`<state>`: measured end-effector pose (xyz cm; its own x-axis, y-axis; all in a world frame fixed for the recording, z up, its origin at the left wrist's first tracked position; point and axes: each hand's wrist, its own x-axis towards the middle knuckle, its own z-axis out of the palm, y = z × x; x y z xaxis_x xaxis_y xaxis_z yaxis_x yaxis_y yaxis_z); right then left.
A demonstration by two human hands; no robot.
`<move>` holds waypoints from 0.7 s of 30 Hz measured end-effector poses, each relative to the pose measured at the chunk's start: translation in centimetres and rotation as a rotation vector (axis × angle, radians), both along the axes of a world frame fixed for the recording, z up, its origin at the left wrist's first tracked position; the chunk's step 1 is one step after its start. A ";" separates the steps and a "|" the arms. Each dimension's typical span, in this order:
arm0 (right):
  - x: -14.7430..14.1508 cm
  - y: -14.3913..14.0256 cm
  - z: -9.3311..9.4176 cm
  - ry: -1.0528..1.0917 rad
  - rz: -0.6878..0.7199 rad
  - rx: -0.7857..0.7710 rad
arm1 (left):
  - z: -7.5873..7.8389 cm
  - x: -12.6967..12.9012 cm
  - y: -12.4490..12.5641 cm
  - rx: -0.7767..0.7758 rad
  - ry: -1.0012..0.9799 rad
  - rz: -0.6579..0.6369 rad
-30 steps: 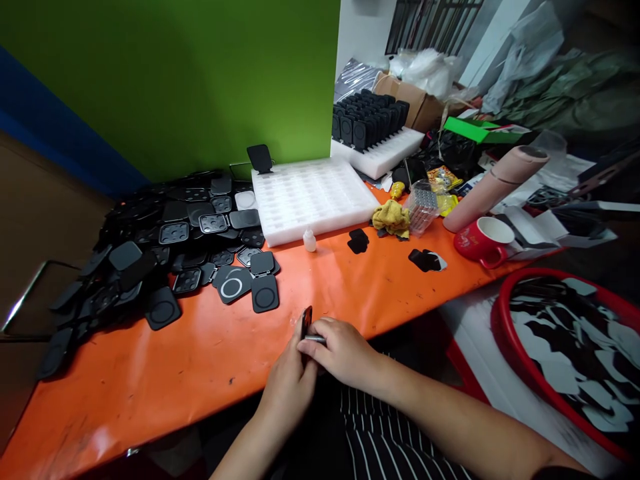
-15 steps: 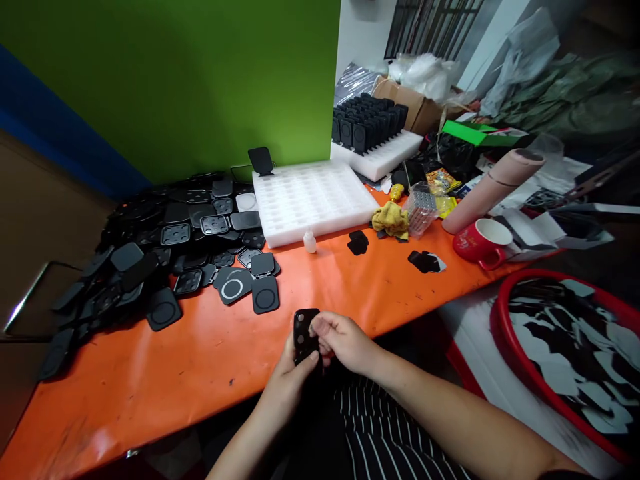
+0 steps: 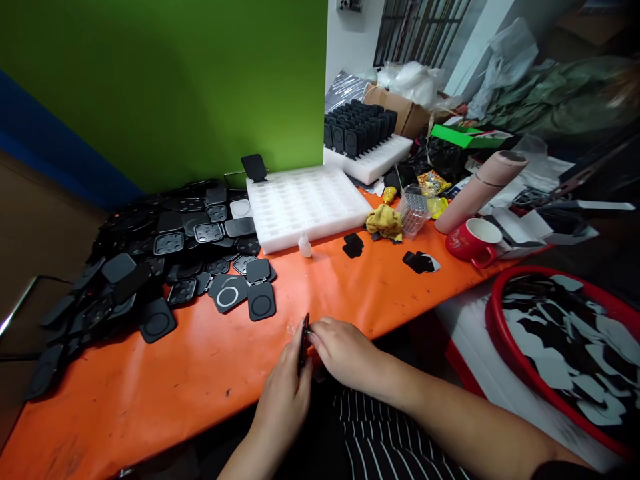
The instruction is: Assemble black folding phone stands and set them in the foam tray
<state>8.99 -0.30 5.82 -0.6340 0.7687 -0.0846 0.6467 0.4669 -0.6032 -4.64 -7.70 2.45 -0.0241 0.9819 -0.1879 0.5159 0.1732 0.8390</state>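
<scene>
Orange table (image 3: pixel 150 380) carries a heap of black plates (image 3: pixel 150 253) at your left, well apart. At the near edge, your left hand (image 3: pixel 286 393) and right hand (image 3: pixel 343 353) meet; fingers of both closed on one black plate (image 3: pixel 303 337), held edge-on between them.

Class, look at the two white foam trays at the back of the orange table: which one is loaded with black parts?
The farther white tray, by the cardboard box, holds upright rows of black parts; the nearer white tray shows only bare slots.
</scene>
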 end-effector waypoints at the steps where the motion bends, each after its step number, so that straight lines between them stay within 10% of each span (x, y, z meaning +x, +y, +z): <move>1: 0.0 0.1 0.0 0.009 0.012 -0.007 | 0.0 0.0 0.0 -0.013 0.000 -0.006; 11: 0.0 -0.1 0.1 0.107 0.009 -0.071 | 0.7 0.5 0.0 -0.068 -0.101 0.016; 21: 0.7 -0.3 -1.3 0.549 -0.064 -0.409 | 2.2 1.1 0.3 -0.240 -0.731 0.350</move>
<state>9.71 -0.60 4.52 -0.6222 0.7809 -0.0552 0.2156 0.1031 -0.9710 -3.58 -7.35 4.67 -0.1109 0.8718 -0.4772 -0.2591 0.4382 0.8608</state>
